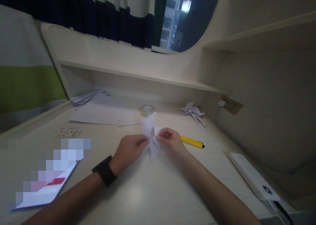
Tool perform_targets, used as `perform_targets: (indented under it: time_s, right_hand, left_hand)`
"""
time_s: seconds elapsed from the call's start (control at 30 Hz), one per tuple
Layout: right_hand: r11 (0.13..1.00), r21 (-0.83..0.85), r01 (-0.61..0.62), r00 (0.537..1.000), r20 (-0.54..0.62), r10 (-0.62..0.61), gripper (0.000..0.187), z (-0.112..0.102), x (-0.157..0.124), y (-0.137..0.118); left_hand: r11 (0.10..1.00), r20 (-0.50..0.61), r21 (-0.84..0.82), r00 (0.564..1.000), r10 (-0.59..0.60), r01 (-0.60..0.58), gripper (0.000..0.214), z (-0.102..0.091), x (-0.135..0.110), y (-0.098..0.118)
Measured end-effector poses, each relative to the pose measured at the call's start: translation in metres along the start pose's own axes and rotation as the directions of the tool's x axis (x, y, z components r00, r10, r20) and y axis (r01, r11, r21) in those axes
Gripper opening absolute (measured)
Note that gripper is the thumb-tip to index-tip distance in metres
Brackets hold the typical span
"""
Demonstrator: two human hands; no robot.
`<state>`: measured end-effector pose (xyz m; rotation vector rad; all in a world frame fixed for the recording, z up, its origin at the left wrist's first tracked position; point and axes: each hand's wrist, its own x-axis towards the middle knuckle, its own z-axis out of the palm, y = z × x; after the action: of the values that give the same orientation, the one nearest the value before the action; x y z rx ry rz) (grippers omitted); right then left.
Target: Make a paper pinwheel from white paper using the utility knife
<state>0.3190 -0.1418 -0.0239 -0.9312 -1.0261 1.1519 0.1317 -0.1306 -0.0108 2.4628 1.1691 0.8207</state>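
A folded white paper pinwheel (149, 126) with pointed blades stands up between my two hands, above the desk. My left hand (130, 152), with a black watch on its wrist, pinches the pinwheel near its middle from the left. From the other side, my right hand (170, 139) is closed on the paper with thumb and fingertips. Behind the pinwheel lies a thin white paper stick (130, 124). A yellow utility knife (194, 142) rests on the desk just right of my right hand.
White paper sheets (98, 109) lie at the back left, and a tape roll (147, 110) at the back centre. Other paper pinwheels (194, 112) sit at the back right. A white power strip (254, 175) is on the right; small pale pieces (67, 132) lie left.
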Motion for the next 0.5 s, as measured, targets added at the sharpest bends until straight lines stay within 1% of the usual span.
perform_targets:
  time_s: [0.07, 0.23, 0.3, 0.43, 0.5]
  right_hand:
    - [1.0, -0.028, 0.005, 1.0, -0.002, -0.005, 0.029, 0.0006, -0.0001, 0.0007]
    - [0.988, -0.147, 0.045, 0.998, -0.039, -0.052, 0.028, 0.0024, -0.0003, -0.0009]
    - [0.981, -0.185, 0.062, 0.996, -0.051, -0.073, 0.027, 0.0037, -0.0009, -0.0014]
    - [0.969, -0.231, 0.087, 0.992, -0.064, -0.105, 0.024, 0.0059, -0.0025, -0.0006]
    - [0.963, -0.252, 0.097, 0.992, -0.058, -0.115, 0.023, 0.0067, -0.0031, 0.0]
  left_hand:
    - [0.994, 0.011, -0.108, 0.999, -0.032, 0.033, 0.026, -0.0022, 0.0012, 0.0019]
    - [0.974, -0.001, -0.217, 0.998, -0.065, 0.063, 0.023, -0.0066, 0.0021, 0.0052]
    - [0.958, 0.035, -0.27, 0.996, -0.088, 0.094, 0.024, -0.0062, 0.0021, 0.0047]
    - [0.895, 0.151, -0.395, 0.976, -0.159, 0.207, 0.028, -0.0028, 0.0024, 0.0038]
    - [0.873, 0.164, -0.435, 0.973, -0.163, 0.219, 0.028, -0.0021, 0.0031, 0.0041]
